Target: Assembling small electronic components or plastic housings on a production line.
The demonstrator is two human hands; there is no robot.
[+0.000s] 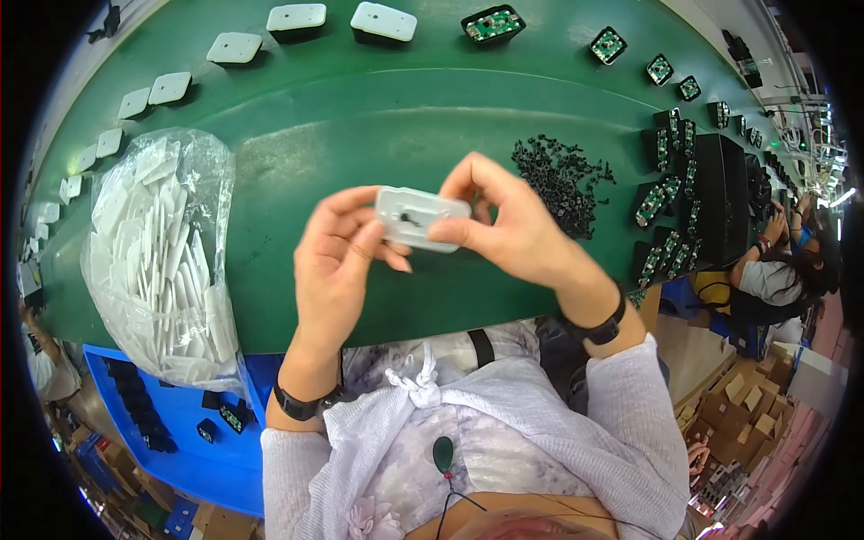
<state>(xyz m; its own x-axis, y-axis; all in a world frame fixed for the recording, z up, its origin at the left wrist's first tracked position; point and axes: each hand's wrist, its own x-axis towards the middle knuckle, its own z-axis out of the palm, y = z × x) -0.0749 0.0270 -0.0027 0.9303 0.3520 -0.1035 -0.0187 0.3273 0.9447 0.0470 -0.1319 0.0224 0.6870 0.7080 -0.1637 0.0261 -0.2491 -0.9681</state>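
Note:
Between my two hands, over the green table, is a white plastic cover (414, 216) with rounded corners and a small dark piece at its middle. My left hand (344, 238) grips the cover's left end between thumb and fingers. At the right end, my right hand (495, 216) pinches it, thumb on the face turned up. A heap of small black parts (562, 180) lies just right of my right hand. To the left of my left hand rests a clear plastic bag (162, 261) full of similar white covers.
Black housings with green circuit boards (493, 24) line the far edge and stand grouped at the right (661, 200). White-topped units (383, 22) continue the row leftward. A blue bin (180, 463) with black parts sits lower left. At far right, another person (774, 270) works beside cardboard boxes (742, 405).

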